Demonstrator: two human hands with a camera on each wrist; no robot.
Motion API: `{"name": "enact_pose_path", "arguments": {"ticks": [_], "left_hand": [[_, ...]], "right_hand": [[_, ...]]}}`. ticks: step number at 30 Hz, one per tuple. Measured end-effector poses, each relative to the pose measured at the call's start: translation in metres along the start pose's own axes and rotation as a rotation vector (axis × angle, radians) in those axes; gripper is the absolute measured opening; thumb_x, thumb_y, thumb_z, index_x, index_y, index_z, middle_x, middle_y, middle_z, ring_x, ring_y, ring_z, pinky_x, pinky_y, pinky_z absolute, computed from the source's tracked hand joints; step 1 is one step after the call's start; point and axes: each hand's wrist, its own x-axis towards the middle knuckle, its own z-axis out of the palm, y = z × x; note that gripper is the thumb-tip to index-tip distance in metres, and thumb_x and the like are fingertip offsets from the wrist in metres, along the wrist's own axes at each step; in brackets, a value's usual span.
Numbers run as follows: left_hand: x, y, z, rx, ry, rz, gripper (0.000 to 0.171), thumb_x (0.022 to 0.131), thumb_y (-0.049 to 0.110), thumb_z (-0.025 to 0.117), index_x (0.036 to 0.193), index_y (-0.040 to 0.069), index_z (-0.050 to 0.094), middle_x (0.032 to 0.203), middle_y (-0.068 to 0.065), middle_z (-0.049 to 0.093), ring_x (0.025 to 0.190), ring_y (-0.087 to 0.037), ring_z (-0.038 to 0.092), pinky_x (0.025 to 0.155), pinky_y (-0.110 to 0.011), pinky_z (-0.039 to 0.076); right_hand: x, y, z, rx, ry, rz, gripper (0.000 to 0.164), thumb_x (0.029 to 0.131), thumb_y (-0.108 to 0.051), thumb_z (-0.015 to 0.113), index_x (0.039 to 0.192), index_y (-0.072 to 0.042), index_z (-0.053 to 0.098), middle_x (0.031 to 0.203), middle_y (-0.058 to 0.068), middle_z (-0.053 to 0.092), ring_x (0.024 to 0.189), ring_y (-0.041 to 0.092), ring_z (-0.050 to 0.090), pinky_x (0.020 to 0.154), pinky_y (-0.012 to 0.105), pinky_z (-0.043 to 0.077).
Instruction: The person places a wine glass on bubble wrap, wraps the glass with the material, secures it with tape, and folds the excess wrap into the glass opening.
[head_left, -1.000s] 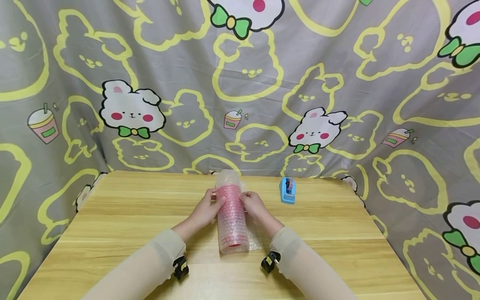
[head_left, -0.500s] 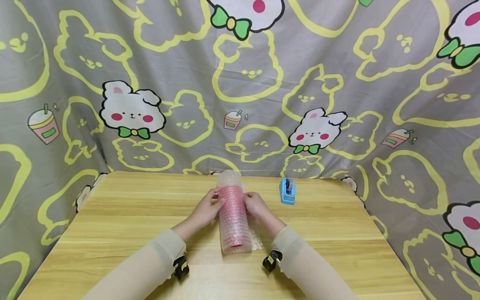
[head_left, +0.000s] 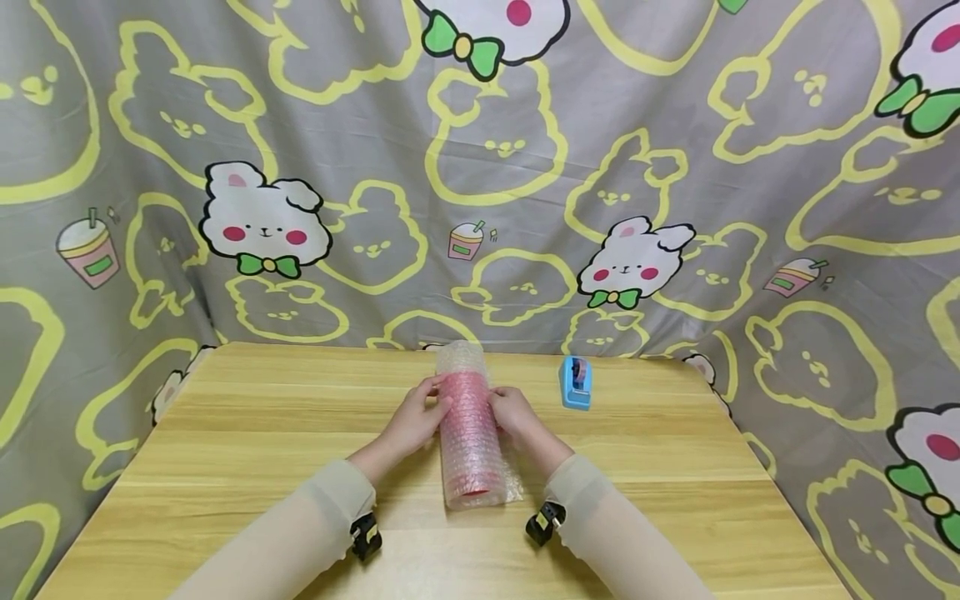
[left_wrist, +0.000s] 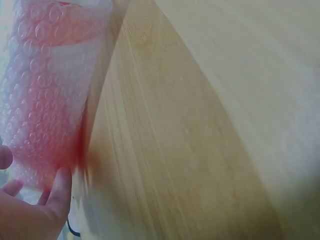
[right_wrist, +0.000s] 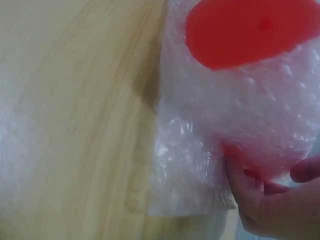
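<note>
A red and pink cylindrical object with a flat red end (right_wrist: 250, 30) lies inside clear bubble wrap (head_left: 471, 450), pointing away from me on the table. My left hand (head_left: 411, 419) holds the wrapped roll on its left side, thumb towards the top. On the other side my right hand (head_left: 517, 412) grips the wrap with bent fingers. A loose flap of bubble wrap (right_wrist: 182, 190) lies flat on the table, sticking out from under the roll by the right hand. What the covered object is cannot be told.
A blue tape dispenser (head_left: 576, 383) with a roll of tape stands at the back right of the wooden table (head_left: 262, 417). A grey curtain (head_left: 375, 125) with cartoon rabbits hangs behind and along both sides. Black wrist cameras (head_left: 365, 536) sit at both cuffs.
The wrapped roll has shifted a little to the right, over more of the loose flap, so less of the flap shows. Both hands have moved slightly right with it.
</note>
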Motion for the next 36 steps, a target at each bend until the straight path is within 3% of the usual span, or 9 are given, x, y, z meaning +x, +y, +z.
{"name": "enact_pose_path", "arguments": {"ticks": [3, 13, 24, 29, 36], "left_hand": [[-0.0002, 0.0004, 0.0001, 0.024, 0.009, 0.008, 0.046, 0.102, 0.017, 0.058, 0.145, 0.003, 0.047, 0.133, -0.029, 0.051, 0.126, -0.048, 0.049, 0.107, -0.060, 0.040], [0.0023, -0.0019, -0.0009, -0.002, -0.010, 0.003, 0.050, 0.103, 0.023, 0.058, 0.147, 0.003, 0.045, 0.136, -0.029, 0.048, 0.123, -0.048, 0.053, 0.101, -0.055, 0.047], [0.0060, 0.0005, 0.0000, -0.073, -0.028, 0.017, 0.052, 0.103, 0.017, 0.058, 0.150, 0.002, 0.041, 0.136, -0.030, 0.047, 0.119, -0.048, 0.057, 0.091, -0.049, 0.056], [0.0064, 0.0024, 0.0010, -0.099, -0.021, -0.044, 0.062, 0.102, 0.015, 0.058, 0.155, 0.000, 0.028, 0.137, -0.029, 0.045, 0.122, -0.047, 0.055, 0.094, -0.048, 0.054], [0.0053, 0.0018, 0.0039, -0.219, -0.002, -0.142, 0.046, 0.100, 0.012, 0.061, 0.137, -0.007, 0.043, 0.131, -0.028, 0.053, 0.112, -0.040, 0.063, 0.081, -0.041, 0.060]], "right_hand": [[0.0004, 0.0004, -0.0004, 0.011, -0.001, 0.003, 0.036, 0.105, -0.010, 0.040, 0.129, 0.011, 0.056, 0.098, 0.013, 0.061, 0.077, 0.017, 0.058, 0.062, 0.026, 0.052], [0.0002, 0.0042, 0.0011, 0.131, 0.010, 0.015, 0.042, 0.096, -0.009, 0.045, 0.136, 0.004, 0.041, 0.088, 0.012, 0.060, 0.071, 0.018, 0.060, 0.061, 0.031, 0.054], [-0.0041, 0.0010, 0.0005, 0.138, -0.003, 0.009, 0.034, 0.100, -0.023, 0.047, 0.124, 0.000, 0.043, 0.095, 0.014, 0.059, 0.077, 0.021, 0.063, 0.066, 0.035, 0.056], [-0.0037, 0.0015, 0.0006, 0.138, -0.007, 0.005, 0.040, 0.100, -0.032, 0.054, 0.122, 0.000, 0.043, 0.096, 0.013, 0.059, 0.078, 0.021, 0.063, 0.066, 0.035, 0.057], [-0.0035, 0.0021, -0.0008, 0.123, -0.012, 0.007, 0.042, 0.099, -0.030, 0.055, 0.123, 0.002, 0.043, 0.101, 0.014, 0.056, 0.081, 0.022, 0.061, 0.067, 0.035, 0.056]]}}
